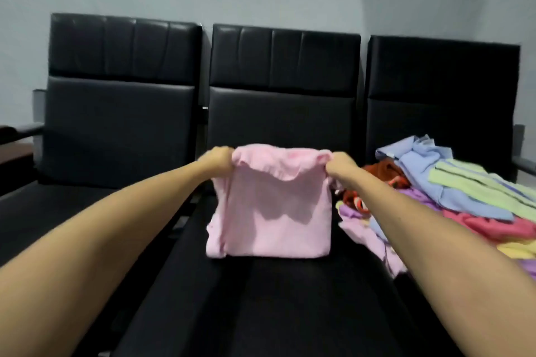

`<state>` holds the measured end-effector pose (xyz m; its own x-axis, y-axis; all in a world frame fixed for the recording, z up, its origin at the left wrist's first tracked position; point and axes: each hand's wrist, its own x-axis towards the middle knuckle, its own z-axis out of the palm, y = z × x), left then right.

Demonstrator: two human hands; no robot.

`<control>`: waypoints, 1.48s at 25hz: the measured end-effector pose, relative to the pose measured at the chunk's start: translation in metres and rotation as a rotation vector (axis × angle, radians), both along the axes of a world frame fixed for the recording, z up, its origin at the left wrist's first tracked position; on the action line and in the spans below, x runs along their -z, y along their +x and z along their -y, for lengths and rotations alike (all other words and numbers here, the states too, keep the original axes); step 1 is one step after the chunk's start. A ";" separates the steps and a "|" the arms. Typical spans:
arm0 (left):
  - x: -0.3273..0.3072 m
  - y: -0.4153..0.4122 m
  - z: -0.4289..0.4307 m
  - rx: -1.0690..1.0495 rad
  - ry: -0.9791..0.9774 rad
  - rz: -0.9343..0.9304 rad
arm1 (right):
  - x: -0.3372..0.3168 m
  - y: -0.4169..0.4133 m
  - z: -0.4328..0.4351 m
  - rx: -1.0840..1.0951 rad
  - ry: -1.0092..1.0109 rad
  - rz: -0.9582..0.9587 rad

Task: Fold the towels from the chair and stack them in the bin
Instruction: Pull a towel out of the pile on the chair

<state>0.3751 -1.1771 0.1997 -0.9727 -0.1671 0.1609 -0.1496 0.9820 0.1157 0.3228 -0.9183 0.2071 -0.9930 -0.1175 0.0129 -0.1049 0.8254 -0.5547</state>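
Progress: early to middle, by my judgement. One towel is in mid-fold, a large heap is unfolded, and no stacked towel shows.
Left to do: finish this fold, carry it to the bin, then work through the heap.
Middle seat [261, 298]: black padded chair, bare in front of the towel.
Pink towel [275, 220]: held up over the middle seat, already doubled into a rough square. Its lower fold is at the cushion, though whether it touches I cannot tell. It is soft and limp, and the top edge droops forward in a flap.
Left hand [219, 158]: pinches the towel's upper left corner, fingers curled.
Right hand [343, 164]: pinches the upper right corner likewise.
Towel heap [464, 197]: on the right seat, just beside the pink towel. It is a jumble of blue, green, red, purple and yellow.
Bin: not in view.
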 end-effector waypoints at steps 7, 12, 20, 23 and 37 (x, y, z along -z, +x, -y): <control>-0.148 0.042 -0.014 0.001 0.061 -0.723 | -0.119 0.026 -0.001 0.092 -0.285 -0.721; -0.119 0.096 -0.013 0.333 -0.090 -0.044 | -0.094 0.070 -0.041 -0.198 0.013 -0.404; -0.004 0.123 -0.018 0.344 0.238 0.889 | -0.015 0.085 -0.058 -0.406 0.470 0.843; 0.021 0.115 -0.003 0.289 0.413 0.989 | 0.015 0.086 -0.052 -0.336 0.355 0.814; 0.096 0.021 0.061 -0.255 1.231 0.120 | 0.092 -0.023 0.000 -0.084 -0.327 0.198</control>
